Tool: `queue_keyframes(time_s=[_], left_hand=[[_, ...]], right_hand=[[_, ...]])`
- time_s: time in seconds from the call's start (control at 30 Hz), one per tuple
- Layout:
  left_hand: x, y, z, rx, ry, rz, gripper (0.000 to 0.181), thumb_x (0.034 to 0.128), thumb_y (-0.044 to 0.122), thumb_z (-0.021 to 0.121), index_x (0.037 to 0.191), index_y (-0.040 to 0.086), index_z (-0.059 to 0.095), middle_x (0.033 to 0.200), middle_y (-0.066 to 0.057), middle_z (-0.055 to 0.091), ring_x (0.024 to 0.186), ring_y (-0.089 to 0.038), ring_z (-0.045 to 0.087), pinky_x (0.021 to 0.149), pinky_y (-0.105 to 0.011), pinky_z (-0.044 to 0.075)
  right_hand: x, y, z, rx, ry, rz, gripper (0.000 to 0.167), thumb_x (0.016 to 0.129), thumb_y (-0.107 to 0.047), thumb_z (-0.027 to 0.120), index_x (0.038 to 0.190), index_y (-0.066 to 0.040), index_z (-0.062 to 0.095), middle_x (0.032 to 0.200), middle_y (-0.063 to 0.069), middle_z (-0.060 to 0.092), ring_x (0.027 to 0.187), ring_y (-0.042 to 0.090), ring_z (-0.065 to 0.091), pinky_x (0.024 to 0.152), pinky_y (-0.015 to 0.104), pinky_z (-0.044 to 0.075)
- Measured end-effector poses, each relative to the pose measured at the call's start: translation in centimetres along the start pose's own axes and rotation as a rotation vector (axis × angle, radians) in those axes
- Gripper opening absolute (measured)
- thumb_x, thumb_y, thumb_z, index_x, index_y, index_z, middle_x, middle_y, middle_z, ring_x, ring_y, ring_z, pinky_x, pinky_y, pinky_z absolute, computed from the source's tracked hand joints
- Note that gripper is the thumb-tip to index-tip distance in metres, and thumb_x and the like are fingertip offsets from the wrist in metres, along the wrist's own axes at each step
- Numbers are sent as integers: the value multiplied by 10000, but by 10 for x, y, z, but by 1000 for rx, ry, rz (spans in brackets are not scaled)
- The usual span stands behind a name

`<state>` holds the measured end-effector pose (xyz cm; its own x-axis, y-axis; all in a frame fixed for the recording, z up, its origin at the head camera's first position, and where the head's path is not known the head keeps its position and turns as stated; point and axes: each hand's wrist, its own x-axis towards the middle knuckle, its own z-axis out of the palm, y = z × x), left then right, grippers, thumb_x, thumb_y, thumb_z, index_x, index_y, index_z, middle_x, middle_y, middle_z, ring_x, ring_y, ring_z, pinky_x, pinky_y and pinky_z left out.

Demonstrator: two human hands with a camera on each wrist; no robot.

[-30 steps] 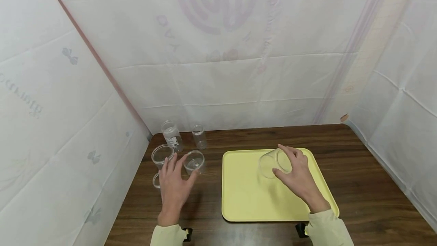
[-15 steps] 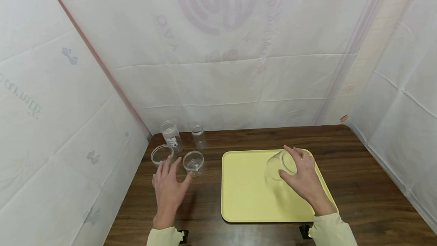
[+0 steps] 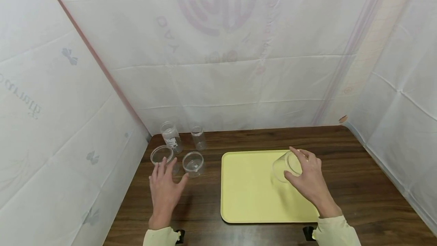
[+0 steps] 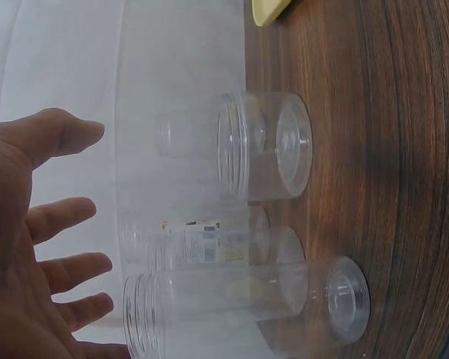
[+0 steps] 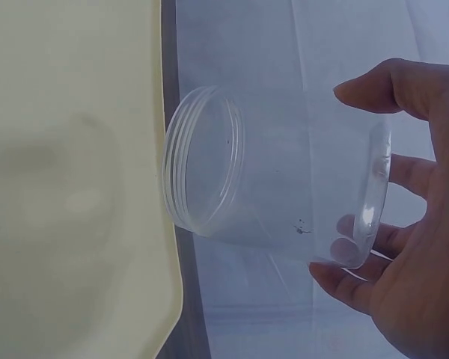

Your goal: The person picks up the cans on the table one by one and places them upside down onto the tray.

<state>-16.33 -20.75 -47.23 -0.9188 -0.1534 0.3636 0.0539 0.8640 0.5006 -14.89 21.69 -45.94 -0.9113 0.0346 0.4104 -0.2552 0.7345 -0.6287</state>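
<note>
Head view has the right hand (image 3: 308, 179) holding a clear jar (image 3: 281, 168) over the right part of the yellow tray (image 3: 249, 189). Thumb and fingers grip it near its base, probably so the threaded mouth, turned down toward the tray, stays free. The jar leans; a shadow on the tray suggests it is held above, though contact at the rim is hard to tell. The left hand (image 3: 164, 194) is spread wide and holds nothing; whether a fingertip brushes a jar is unclear. Just beyond it are a wide-mouthed jar (image 3: 162, 155) and a short jar (image 3: 193, 164), with a labelled jar (image 3: 172, 139) and a slim jar (image 3: 198, 139) behind. All four stand upright on the table (image 3: 205, 208), likely grouped at the left to leave the tray its own room.
</note>
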Motion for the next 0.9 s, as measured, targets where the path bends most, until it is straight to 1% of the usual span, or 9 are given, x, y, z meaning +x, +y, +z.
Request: queue_keyframes(time_s=[0.27,0.47,0.9], left_hand=[[1,-5,-4,16,-27,-25,680,894,265,840,1489,62,582,1618,-293,385,1500,-542,284,1142,-804,182],[1,-8,-6,7,-44,-49,702,890,268,848,1496,46,571,1628,-298,360,1510,-543,256,1142,-811,162],[1,-14,-9,26,-86,-96,720,895,281,848,1506,44,550,1631,-312,328,1522,-548,217,1146,-810,144]], right_hand=[[-3,4,-5,-22,-20,49,713,837,-121,806,1500,-22,562,1435,362,433,1225,565,381,843,660,442],[-4,5,-9,-18,-54,83,723,865,-139,798,1522,-4,528,1473,374,389,1265,597,346,864,698,434],[-6,10,-15,-38,-81,122,746,884,-164,791,1542,11,487,1501,404,345,1291,621,311,872,726,426]])
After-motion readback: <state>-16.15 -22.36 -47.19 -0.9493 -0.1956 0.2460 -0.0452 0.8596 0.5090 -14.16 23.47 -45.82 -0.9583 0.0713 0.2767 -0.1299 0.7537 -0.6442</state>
